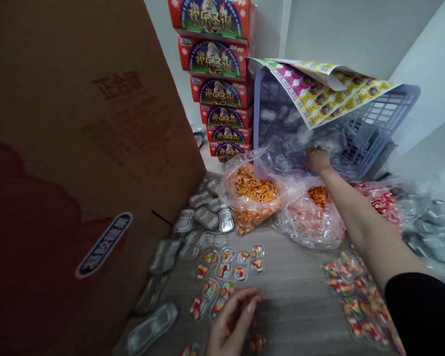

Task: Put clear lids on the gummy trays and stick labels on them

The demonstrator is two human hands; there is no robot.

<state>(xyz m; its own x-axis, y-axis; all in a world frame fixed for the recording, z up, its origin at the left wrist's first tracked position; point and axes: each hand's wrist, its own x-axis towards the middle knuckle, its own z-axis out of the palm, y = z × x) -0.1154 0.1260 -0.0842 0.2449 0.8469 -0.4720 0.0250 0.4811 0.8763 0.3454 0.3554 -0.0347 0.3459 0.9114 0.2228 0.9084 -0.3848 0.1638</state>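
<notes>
Left hand [233,321], six o'clock: half-curled, contents unclear. Right hand [318,159] reaches into purple basket [257,113], two o'clock; grip indeterminable.

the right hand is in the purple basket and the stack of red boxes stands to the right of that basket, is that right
Not quite: the head view shows the stack of red boxes to the left of the purple basket. The right hand is in that basket, as you say.

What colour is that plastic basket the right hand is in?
The basket is pale purple; it shows in the head view.
</notes>
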